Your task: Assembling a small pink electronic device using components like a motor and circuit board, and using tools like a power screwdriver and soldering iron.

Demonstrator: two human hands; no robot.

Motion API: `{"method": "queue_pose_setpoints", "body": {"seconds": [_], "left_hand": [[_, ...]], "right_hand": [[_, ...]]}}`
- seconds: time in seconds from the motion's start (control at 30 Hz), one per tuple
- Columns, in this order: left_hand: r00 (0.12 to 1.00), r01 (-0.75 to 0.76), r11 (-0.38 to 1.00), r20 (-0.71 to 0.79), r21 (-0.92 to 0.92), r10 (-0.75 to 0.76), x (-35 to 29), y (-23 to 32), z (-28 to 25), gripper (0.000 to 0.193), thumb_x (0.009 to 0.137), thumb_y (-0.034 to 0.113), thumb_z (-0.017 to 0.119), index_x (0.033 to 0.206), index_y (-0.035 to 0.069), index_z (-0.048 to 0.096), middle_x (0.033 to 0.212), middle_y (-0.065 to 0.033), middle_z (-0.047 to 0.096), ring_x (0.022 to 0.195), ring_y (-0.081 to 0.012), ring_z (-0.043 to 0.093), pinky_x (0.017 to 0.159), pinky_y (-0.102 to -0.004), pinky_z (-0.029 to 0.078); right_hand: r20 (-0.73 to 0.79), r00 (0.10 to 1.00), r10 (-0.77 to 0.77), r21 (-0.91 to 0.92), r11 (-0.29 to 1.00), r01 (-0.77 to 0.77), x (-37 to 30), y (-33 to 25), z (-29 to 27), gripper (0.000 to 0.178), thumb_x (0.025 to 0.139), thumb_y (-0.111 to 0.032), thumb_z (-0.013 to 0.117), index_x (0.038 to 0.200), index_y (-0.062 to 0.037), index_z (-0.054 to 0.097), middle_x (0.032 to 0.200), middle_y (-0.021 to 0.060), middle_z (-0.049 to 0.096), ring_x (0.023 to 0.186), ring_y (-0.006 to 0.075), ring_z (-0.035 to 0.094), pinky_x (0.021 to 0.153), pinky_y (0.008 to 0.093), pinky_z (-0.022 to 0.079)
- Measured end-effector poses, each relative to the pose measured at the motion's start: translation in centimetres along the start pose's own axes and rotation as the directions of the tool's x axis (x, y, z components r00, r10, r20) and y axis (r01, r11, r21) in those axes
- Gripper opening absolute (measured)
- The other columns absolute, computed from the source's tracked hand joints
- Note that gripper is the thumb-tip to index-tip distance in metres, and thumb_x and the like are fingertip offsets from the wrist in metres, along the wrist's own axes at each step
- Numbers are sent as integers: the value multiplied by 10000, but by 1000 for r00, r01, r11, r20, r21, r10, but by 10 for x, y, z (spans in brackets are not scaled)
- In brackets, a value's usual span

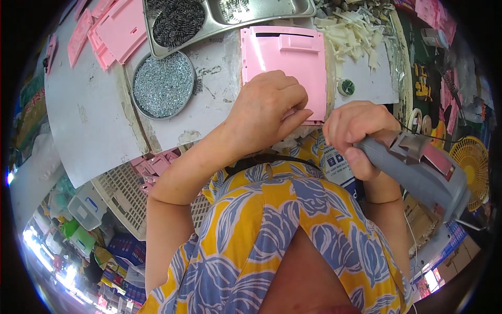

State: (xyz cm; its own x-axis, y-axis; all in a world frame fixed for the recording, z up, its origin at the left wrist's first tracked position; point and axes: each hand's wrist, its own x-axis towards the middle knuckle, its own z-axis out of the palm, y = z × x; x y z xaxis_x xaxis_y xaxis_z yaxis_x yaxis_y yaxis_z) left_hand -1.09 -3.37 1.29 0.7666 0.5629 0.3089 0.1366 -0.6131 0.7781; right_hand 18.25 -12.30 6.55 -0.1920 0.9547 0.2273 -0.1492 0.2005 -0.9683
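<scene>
The yellow-and-blue patterned garment (251, 209) lies nearest, below both hands. The right hand (363, 123) is wrapped around a grey handheld tool (418, 170); the left hand (274, 104) curls over the pink panel (290, 60), just left of that grip, and whether it pinches anything is impossible to make out. Should the right wrist twist, the tool could skid, scratching the panel or nicking the left hand.

My top (251, 230): yellow cloth, large blue-grey leaves, pale outlines, curving veins. Deep V neckline (292, 238) at near side, print running up to edges. Left sleeve (178, 272) and right sleeve (393, 282) short, same leaf print. Left forearm (196, 162), right forearm (379, 189), left hand (272, 102), right hand (361, 128) bare.
</scene>
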Motion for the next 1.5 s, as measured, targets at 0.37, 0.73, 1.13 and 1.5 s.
{"method": "queue_pose_setpoints", "body": {"seconds": [0.37,0.73,1.13,1.5], "left_hand": [[978,-132,991,-165,-38,124,-3,15,15,177,759,71,801,897,81,690,862,-32,697,774,-210,638,796,-359,432],[970,-108,987,-206,116,130,-4,14,16,176,758,127,807,860,91,668,834,-23,661,767,-201,621,809,-376,412],[881,465,589,-284,661,-377,-70,-42,-115,144,832,191,751,857,62,694,894,-69,641,874,-280,614,847,-382,426],[792,567,811,-367,146,-488,-67,-55,-118,154,848,123,750,795,38,634,854,-85,601,815,-263,576,804,-402,420]], "right_hand": [[-19,978,-209,226,952,208,27,-24,-7,296,896,-276,691,1098,-149,516,644,-57,541,523,74,506,506,245,461],[-36,972,-232,222,946,234,36,-22,-2,286,891,-269,693,1074,-137,516,649,-52,539,514,81,497,509,244,445],[-159,958,-237,142,955,260,44,7,-32,281,913,-152,628,1133,-56,481,649,22,472,560,127,436,559,313,405],[-196,963,-184,68,977,201,45,26,-25,194,929,-163,625,991,-78,461,663,20,472,591,125,441,637,331,437]]}}
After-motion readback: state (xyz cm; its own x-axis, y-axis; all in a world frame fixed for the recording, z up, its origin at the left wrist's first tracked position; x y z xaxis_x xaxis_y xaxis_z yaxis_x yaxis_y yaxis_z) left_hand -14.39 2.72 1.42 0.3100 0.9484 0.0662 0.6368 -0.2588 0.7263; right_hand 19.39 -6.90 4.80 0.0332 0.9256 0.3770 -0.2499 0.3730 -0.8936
